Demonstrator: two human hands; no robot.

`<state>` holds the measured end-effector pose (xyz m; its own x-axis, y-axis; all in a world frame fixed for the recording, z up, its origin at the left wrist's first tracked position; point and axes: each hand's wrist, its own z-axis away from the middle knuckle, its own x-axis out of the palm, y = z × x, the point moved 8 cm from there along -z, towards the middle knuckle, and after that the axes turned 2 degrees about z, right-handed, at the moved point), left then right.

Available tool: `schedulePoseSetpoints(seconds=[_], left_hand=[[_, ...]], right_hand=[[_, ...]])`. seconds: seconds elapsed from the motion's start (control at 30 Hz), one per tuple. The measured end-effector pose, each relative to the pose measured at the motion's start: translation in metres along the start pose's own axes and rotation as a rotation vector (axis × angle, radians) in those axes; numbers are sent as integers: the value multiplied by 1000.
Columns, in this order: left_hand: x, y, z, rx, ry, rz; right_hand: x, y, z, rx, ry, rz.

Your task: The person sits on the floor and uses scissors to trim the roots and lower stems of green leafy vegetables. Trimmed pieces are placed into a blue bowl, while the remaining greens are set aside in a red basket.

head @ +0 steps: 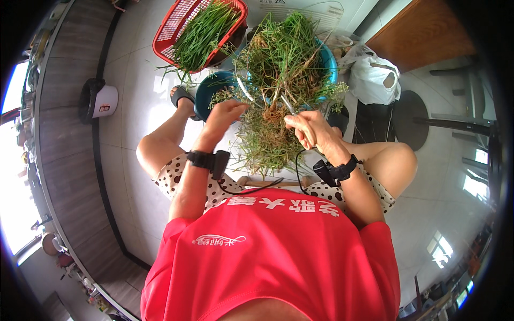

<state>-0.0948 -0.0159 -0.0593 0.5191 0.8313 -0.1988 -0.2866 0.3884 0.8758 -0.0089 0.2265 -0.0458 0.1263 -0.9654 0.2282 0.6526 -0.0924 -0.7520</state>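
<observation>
My right hand [312,129] grips a small knife [288,105], its thin metal blade pointing away from me. Left of it, my left hand [225,115] has curled fingers, and whether anything sits between them is hidden. Between and beyond the hands, a big heap of green grassy plants with roots [281,60] fills a blue tub [330,64]. Tangled brown roots [274,113] lie just below the blade tip. Loose leaves and trimmings [267,148] cover the floor between my knees. A white tube [245,89], perhaps a handle grip, shows near my left fingertips.
A red plastic basket [164,38] holds long green leaves [204,34]. Beside it, a dark teal bucket [204,90] contains plant scraps. White plastic bags [373,82] stand at right, near a wooden panel [421,34]. A lined waste bin [105,101] stands by the cabinets [72,132].
</observation>
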Motion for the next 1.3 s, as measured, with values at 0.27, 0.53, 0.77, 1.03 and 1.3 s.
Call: schedulePoseSetpoints(seconds=[0.27,0.53,0.77,1.03,1.3], left_hand=[[69,26,-73,84,-129,-459],[51,9,-51,22,-25,-303],[54,-14,-21,-78,-61,-185],[55,-21,-18,-92,-104,-73],[56,11,-20,14,-33,-30]], right_hand=[[-13,-3,8,26,-10,-12],[-8,6,-4,48,-34,185],[-4,6,-34,42,114,794],[-4,-5,-50,-13,179,877],[-11,-8,-26,-10,-20,315]])
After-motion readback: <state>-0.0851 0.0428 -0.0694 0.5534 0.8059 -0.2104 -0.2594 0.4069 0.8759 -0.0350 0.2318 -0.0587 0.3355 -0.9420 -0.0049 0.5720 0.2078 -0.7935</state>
